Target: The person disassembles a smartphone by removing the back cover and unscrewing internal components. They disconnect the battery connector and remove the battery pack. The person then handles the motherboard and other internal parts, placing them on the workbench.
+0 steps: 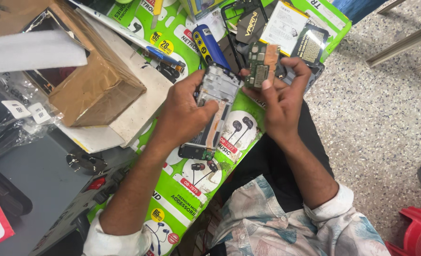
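Note:
My left hand [184, 111] grips an opened phone frame [213, 109], a long silvery chassis with a small green board at its lower end, held tilted over the green printed mat [182, 189]. My right hand [281, 95] holds a green circuit board [260, 64] with a copper patch, pinched between thumb and fingers just right of the frame's top end. Board and frame sit close together, nearly touching.
A blue-handled tool [209, 45] lies on the mat behind the frame. Flat phone parts and a white-labelled battery [282, 21] rest at the far edge. A brown taped cardboard box [89, 80] stands at left, with a grey device [35, 175] below. Speckled floor at right.

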